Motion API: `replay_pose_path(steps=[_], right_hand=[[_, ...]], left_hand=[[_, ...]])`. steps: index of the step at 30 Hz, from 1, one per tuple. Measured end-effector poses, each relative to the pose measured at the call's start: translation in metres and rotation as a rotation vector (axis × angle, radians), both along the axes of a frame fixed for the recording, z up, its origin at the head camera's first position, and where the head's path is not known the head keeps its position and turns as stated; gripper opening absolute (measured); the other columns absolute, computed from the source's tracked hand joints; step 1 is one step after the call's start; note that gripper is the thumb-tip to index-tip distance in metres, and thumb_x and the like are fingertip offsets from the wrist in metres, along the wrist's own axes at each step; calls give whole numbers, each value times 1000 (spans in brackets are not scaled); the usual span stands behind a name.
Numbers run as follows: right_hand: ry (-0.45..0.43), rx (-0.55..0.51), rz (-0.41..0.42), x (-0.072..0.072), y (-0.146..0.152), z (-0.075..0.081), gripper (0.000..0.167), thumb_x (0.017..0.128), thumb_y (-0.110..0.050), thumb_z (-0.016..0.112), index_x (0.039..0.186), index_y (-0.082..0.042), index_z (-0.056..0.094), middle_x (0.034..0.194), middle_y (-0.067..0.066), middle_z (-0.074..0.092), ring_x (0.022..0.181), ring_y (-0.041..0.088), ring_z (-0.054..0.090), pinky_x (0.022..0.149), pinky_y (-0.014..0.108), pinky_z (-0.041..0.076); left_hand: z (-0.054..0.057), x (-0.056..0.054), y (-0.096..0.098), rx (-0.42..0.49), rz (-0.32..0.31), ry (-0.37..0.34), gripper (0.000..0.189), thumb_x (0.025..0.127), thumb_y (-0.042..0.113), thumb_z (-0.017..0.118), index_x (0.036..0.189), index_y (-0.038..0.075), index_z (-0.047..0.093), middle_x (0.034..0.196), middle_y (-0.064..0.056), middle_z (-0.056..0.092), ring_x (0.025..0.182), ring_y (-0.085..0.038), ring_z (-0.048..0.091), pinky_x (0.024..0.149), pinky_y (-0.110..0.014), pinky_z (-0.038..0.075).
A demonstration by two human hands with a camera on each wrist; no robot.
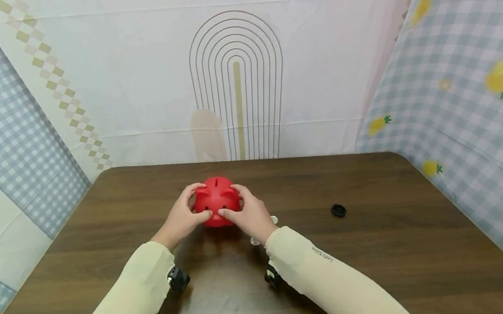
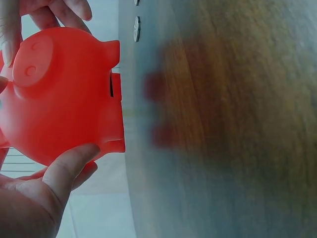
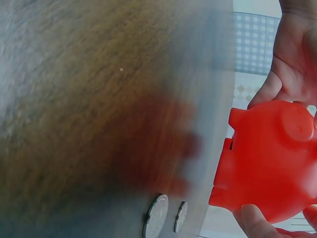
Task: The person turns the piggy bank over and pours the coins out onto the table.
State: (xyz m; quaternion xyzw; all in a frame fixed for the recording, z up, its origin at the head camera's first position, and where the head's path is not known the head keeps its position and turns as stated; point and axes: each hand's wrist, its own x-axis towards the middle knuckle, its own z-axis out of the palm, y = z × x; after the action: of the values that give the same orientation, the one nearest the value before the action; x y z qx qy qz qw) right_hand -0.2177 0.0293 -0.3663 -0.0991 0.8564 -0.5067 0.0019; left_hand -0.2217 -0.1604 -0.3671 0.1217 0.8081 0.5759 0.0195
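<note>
A red piggy bank [image 1: 216, 199] faces me between both hands, its coin slot on top. My left hand [image 1: 181, 219] grips one side, thumb by the snout, and my right hand [image 1: 252, 214] mirrors it on the other side. In the left wrist view the feet of the piggy bank [image 2: 69, 99] hang over the tabletop, apart from their reflection. A dark gap shows at its underside. Two silver coins lie by my right wrist: the nearer coin [image 1: 254, 241] and the farther coin [image 1: 274, 219]. The right wrist view shows them edge-on, the larger-looking coin [image 3: 156, 216] in front.
A small round black cap [image 1: 338, 211] lies on the brown wooden table [image 1: 382, 261], right of the coins. Behind the table hangs a white patterned cloth [image 1: 142, 76]. Blue checked cloth [image 1: 468, 119] with yellow pineapples borders the right side.
</note>
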Motion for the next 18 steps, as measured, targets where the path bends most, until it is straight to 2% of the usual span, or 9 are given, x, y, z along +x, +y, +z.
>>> replay_pose_path(steps=[11, 18], right_hand=[[-40, 14, -4, -2, -1, -3, 68, 85, -29, 74, 143, -15, 42, 132, 11, 56, 113, 29, 57, 89, 42, 54], [-59, 20, 2, -2, -2, -2, 68, 84, -29, 73, 143, -15, 42, 133, 11, 55, 116, 29, 55, 91, 45, 52]], left_hand=[[-8, -5, 1, 1, -2, -10, 62, 84, 4, 62, 140, 7, 35, 143, -21, 37, 122, -41, 49, 93, -46, 51], [-9, -6, -1, -9, -5, -22, 62, 84, 5, 63, 140, 8, 35, 142, -20, 38, 122, -41, 49, 95, -47, 50]])
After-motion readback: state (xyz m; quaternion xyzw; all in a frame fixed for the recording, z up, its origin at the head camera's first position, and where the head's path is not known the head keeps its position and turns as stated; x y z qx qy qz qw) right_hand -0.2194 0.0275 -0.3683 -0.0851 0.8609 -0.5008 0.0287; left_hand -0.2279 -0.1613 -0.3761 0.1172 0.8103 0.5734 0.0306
